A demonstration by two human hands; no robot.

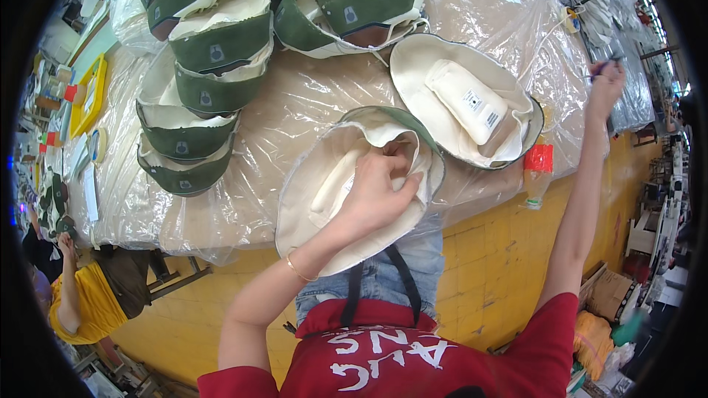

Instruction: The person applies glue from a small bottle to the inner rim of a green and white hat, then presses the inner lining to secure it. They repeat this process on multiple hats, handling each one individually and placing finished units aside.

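My left hand (382, 186) reaches into a cream-lined shoe upper (302, 195) at the table's front edge. Its fingers are bent together on the folded lining near the green rim; the fingertips are partly hidden. A padded cream tongue lies inside this piece. My right arm stretches out far to the right, and the right hand (609, 82) is closed around small dark purple thread snips (594, 74). Just beyond my left hand, a second shoe upper (413, 66) lies with its lining up, its labelled tongue (468, 103) showing.
Green shoe uppers (217, 48) stand nested in a row at the left, with more (369, 7) at the back. Clear plastic sheeting (258, 214) covers the table. A bottle with a red wrapper (538, 158) is near the right edge. A person in yellow (92, 298) works at the left.
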